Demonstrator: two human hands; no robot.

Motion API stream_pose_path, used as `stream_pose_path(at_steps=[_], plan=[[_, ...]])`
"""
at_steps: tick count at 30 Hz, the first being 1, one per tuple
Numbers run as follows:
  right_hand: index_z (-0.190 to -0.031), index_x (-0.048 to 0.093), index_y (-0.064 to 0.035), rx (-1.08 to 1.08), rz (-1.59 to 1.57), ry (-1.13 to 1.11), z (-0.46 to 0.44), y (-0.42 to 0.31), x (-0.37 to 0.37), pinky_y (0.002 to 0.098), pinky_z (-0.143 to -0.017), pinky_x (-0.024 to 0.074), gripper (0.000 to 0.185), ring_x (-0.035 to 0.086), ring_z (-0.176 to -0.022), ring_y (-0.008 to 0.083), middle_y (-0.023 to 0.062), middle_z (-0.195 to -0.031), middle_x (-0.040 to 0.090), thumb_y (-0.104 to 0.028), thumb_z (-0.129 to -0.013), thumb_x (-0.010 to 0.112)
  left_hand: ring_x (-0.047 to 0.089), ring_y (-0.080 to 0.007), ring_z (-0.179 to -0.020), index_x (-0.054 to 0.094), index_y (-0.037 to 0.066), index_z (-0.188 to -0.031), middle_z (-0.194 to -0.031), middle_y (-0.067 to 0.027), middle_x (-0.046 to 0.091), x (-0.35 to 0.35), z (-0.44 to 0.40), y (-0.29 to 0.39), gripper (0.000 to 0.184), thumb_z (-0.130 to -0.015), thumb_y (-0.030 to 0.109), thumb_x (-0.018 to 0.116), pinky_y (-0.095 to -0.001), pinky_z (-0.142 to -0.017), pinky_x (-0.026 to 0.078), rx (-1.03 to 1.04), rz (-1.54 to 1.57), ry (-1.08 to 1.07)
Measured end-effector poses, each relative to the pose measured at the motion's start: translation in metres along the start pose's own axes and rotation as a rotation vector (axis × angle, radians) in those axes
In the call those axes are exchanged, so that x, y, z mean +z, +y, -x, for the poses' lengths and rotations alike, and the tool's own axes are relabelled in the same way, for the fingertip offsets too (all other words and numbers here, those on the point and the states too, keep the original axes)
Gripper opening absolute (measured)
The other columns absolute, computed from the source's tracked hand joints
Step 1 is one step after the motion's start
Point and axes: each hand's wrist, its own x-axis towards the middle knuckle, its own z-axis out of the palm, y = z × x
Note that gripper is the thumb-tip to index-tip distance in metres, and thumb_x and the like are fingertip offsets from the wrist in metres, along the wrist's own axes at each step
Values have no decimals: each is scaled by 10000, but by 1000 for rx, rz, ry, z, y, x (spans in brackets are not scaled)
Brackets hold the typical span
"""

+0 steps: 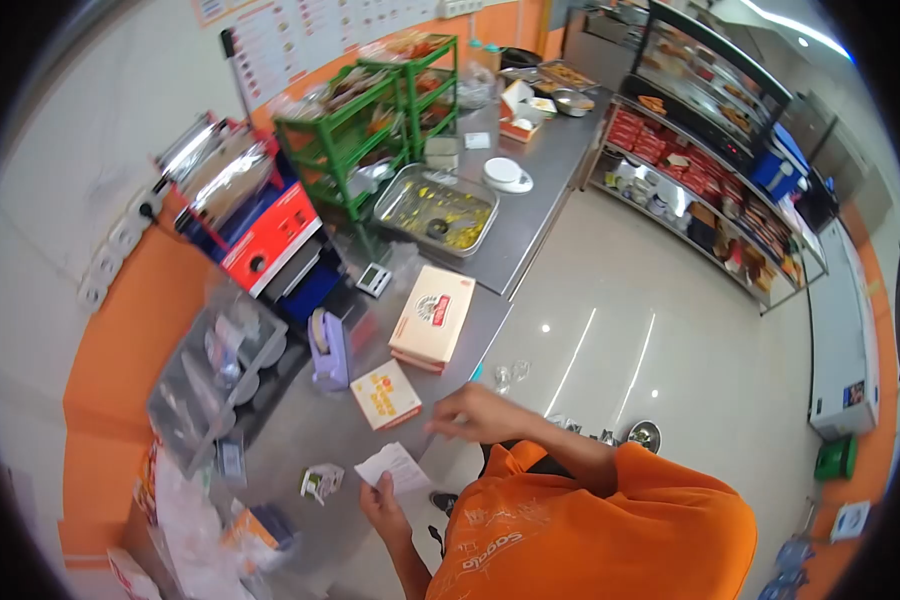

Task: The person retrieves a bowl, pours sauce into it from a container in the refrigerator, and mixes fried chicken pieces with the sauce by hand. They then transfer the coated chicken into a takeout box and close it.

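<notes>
My left hand (385, 508) pinches a small white slip of paper (392, 469) with faint print, held over the counter's front edge. My right hand (473, 412) hovers just beyond the slip, fingers loosely bent and somewhat blurred; nothing shows in them. Close to it on the counter lies a small cream box (386, 394) with yellow and orange lettering. Behind that sit stacked larger cream boxes (434, 316) with a red and black logo. A small green-and-white packet (321, 483) rests left of the slip.
Along the steel counter (525, 225) stand a purple tape dispenser (328, 350), a red and blue machine (270, 240), a grey bin (215, 370), a metal tray (438, 210) of yellowish food and green racks (355, 135). A display case (710, 80) stands across the tiled floor (610, 300).
</notes>
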Motion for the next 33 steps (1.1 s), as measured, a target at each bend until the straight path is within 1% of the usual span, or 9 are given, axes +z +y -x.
stream_pose_path(at_steps=[2,5,7,9,12,15,21,29,33], plan=[[-693,628,13,110,209,180,14,17,-51,334,-520,450,377,559,-478,246,116,-543,572,-239,-972,606,613,-158,-973,619,-50,-1110,-1044,-89,664,13,-2,21,204,-959,84,590,-300,-907,464,9,53,-11],[-608,609,36,462,-80,637,22,37,-124,276,-494,425,514,528,-482,88,37,-490,532,-272,-1015,552,610,-211,-1004,612,-60,-1080,-1076,-132,640,40,-15,24,194,-937,62,566,-361,-921,478,32,122,53],[-817,653,50,353,-90,745,25,65,-176,255,-565,476,375,586,-576,103,63,-623,625,-256,-1011,558,607,-246,-1029,594,-71,-1082,-1109,-160,624,73,-27,21,204,-925,56,563,-398,-946,480,56,197,145],[-975,651,57,229,-92,890,22,88,-220,259,-609,502,301,611,-635,110,82,-716,670,-225,-1008,554,550,-261,-1138,552,-37,-1137,-1185,-167,583,99,-42,19,230,-933,71,552,-428,-997,442,57,236,-19],[-1131,602,41,343,-37,957,40,159,-283,270,-656,523,256,633,-712,128,103,-844,696,-169,-992,558,522,-281,-1198,527,-12,-1177,-1241,-182,557,151,-80,1,256,-941,88,528,-461,-1027,423,89,363,-152],[-1121,611,39,587,-231,1120,50,195,-323,265,-654,525,230,637,-710,136,105,-844,691,-130,-970,569,546,-301,-1169,521,-2,-1214,-1242,-196,566,162,-94,-17,297,-950,131,490,-474,-1024,430,136,238,-227],[-1018,635,6,573,-242,1315,76,329,-424,254,-608,509,155,625,-677,138,99,-858,672,-130,-956,597,597,-299,-991,559,-28,-1102,-1093,-160,620,250,-111,30,292,-943,193,455,-442,-938,473,62,108,-490],[-1072,660,0,519,451,1457,-12,498,-722,353,-639,520,229,671,-704,232,97,-774,689,-81,-859,646,619,-283,-944,606,10,-972,-991,-139,660,421,-146,4,204,-905,184,524,-435,-885,500,-72,101,-217],[-1123,667,-25,462,679,1379,-68,611,-887,406,-829,524,317,640,-951,360,174,-1011,666,-81,-812,688,621,-277,-940,612,16,-962,-983,-135,663,527,-211,-64,193,-901,183,535,-438,-889,499,-246,49,-81]])
